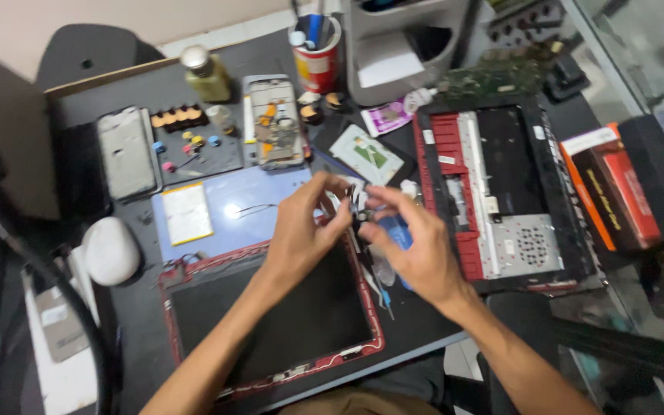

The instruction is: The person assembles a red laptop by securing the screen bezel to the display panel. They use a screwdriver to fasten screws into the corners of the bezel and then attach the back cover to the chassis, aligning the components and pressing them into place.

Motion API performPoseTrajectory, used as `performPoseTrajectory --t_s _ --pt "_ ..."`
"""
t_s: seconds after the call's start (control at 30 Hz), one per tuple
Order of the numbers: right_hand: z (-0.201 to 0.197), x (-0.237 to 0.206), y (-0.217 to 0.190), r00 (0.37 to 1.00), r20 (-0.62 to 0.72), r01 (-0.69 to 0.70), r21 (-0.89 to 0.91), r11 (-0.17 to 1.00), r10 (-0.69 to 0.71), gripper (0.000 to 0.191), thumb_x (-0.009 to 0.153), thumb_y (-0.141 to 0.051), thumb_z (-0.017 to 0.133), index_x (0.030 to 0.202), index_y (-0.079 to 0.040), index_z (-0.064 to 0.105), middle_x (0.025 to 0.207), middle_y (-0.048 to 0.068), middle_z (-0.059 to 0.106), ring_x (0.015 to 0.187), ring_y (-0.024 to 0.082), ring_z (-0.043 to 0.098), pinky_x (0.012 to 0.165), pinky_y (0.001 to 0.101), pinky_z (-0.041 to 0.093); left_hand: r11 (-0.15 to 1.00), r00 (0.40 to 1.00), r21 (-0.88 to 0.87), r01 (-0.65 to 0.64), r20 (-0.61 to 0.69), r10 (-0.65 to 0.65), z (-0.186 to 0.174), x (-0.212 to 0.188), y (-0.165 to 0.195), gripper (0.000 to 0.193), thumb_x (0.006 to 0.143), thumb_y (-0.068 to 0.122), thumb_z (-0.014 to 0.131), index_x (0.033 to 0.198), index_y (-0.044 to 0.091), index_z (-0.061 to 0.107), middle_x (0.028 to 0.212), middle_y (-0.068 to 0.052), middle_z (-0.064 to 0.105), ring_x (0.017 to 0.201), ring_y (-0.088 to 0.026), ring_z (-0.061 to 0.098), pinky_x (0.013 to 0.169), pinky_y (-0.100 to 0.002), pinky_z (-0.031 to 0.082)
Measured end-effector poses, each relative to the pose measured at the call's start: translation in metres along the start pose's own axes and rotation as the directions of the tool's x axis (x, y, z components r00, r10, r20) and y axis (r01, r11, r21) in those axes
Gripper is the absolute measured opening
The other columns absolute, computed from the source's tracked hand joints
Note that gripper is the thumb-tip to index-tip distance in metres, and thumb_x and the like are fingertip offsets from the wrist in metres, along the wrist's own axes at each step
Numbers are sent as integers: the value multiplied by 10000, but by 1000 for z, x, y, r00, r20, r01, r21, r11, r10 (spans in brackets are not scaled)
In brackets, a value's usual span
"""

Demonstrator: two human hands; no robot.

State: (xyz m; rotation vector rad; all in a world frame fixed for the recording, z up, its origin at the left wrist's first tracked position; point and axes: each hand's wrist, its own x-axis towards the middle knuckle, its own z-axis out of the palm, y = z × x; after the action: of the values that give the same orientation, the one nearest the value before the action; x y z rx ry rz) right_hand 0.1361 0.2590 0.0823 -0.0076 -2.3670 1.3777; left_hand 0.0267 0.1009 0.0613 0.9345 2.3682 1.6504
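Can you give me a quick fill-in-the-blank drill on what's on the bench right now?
1. Both hands, the left hand and the right hand, meet over a small ____ part.
2. The opened laptop base has a ____ inner frame.
3. The cup of pens stands at the ____ edge of the desk.
4. The white mouse lies to the ____ of the blue mat.

Missing words: black; red; far; left

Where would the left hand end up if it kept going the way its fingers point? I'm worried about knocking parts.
Probably the small dark part pinched between both hands, then the right hand just beyond the left hand; depth is unclear.
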Motion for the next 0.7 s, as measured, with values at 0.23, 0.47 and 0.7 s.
performPoseTrajectory --t_s 0.23,0.47,0.7 --pt "58 -20 -25 980 200 24 -31 999 -17 434 868 -149 809 1262 -42 662 1100 99 742 1010 244 740 846 333 578 950 962 -155 272 17 -273 -55 -77 -9 219 890 102 735 1092 22 708 863 -22 717 771 -92 608 734 -281 521" --pt "91 -11 -43 958 258 133 -26 991 -122 305 860 -107 793 1135 -23 690 1111 119 701 1036 269 720 868 345 571 778 926 -508 369 133 -353 -90 -104 -27 268 926 44 655 1190 -1 658 1000 -40 746 927 -113 719 861 -258 562" --pt "121 -9 -50 965 222 150 -38 988 -139 294 847 -79 793 1109 -10 681 1112 120 718 1036 268 730 873 334 566 844 956 -476 246 -24 -292 -100 -115 -38 188 944 36 699 1119 -34 694 1004 -86 755 944 -134 711 869 -286 560"
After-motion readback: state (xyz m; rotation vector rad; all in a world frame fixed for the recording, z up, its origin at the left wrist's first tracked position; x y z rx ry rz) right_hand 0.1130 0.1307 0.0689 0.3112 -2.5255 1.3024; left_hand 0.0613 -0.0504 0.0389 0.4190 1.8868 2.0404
